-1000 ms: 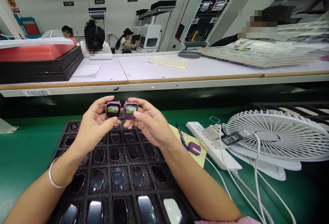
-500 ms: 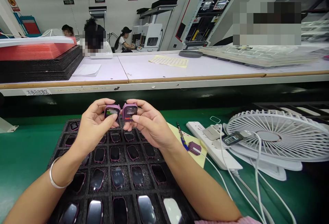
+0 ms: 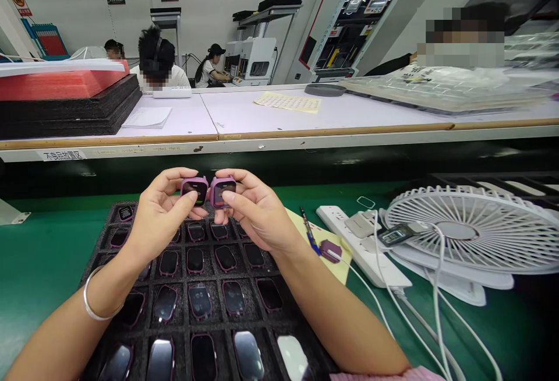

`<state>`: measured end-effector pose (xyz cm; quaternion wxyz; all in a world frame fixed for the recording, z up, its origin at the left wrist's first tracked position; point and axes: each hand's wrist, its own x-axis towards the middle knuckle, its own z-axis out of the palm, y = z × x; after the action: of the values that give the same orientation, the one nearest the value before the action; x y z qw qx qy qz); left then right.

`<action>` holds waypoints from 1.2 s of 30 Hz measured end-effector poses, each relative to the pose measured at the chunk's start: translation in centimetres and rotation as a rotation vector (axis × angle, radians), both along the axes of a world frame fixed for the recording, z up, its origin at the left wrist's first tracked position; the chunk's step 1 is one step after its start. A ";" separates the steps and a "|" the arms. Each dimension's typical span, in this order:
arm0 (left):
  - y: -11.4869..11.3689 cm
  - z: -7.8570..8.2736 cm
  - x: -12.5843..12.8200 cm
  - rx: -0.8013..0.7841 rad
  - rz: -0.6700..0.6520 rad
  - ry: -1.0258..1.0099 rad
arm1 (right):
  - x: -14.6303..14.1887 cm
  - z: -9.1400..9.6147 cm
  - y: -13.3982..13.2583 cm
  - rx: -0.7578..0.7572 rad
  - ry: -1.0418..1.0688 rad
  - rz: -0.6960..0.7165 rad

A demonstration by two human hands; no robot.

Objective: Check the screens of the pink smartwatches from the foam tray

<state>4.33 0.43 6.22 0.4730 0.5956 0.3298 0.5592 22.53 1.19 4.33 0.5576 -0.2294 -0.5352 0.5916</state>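
My left hand (image 3: 162, 209) grips a purple smartwatch (image 3: 192, 186) without a strap, its thumb on the lit screen. Beside it, my right hand (image 3: 257, 209) holds a second purple smartwatch (image 3: 218, 190), with the thumb across its dark screen, which also shows some lit content. The two watches are side by side, close together, screens toward me. Below both hands lies a black foam tray (image 3: 186, 288) with rows of compartments holding more purple watches, mostly with dark screens. One watch (image 3: 126, 213) at the tray's far left corner has a lit screen. My forearms hide parts of the tray.
To the right on the green mat (image 3: 48, 264) are a pen (image 3: 309, 230), a purple watch on a white cable (image 3: 331, 251), a power strip (image 3: 362, 247) and a white fan (image 3: 458, 229). A white shelf (image 3: 236, 120) runs behind; several people sit beyond it.
Both watches have shifted slightly to the right in my fingers. The left watch's screen content has changed, its green band now less visible. The person at the far right has moved.
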 end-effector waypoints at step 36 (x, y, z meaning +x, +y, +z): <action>-3.5 1.7 -0.1 0.278 0.208 -0.238 | -0.1 0.1 0.0 -0.073 0.053 0.021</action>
<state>4.28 -3.05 7.93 0.3617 0.5478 0.2511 0.7113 22.47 1.17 4.42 0.5567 -0.2284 -0.5008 0.6222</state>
